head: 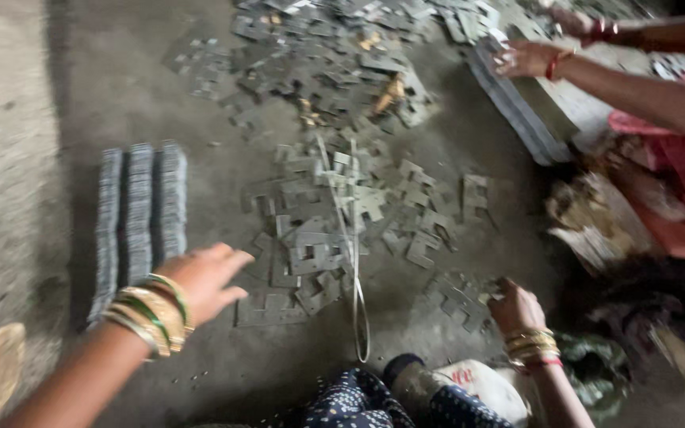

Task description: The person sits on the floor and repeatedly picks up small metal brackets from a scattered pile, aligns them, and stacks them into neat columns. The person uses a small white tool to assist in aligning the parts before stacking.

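My left hand [204,279] reaches out over the floor with fingers loosely spread and nothing in it, just right of three neat rows of stacked metal plates [138,212]. It hovers at the edge of a loose heap of flat notched metal pieces [334,230]. My right hand [514,307], wearing gold and red bangles, is closed down on a few metal pieces [461,295] at the heap's right side. A thin wire loop [356,261] lies across the heap.
A bigger pile of the same metal pieces [334,55] lies farther away. At the top right another person's two hands [521,57] handle a long stack of plates [517,107]. Scraps and cloth [596,222] lie at the right.
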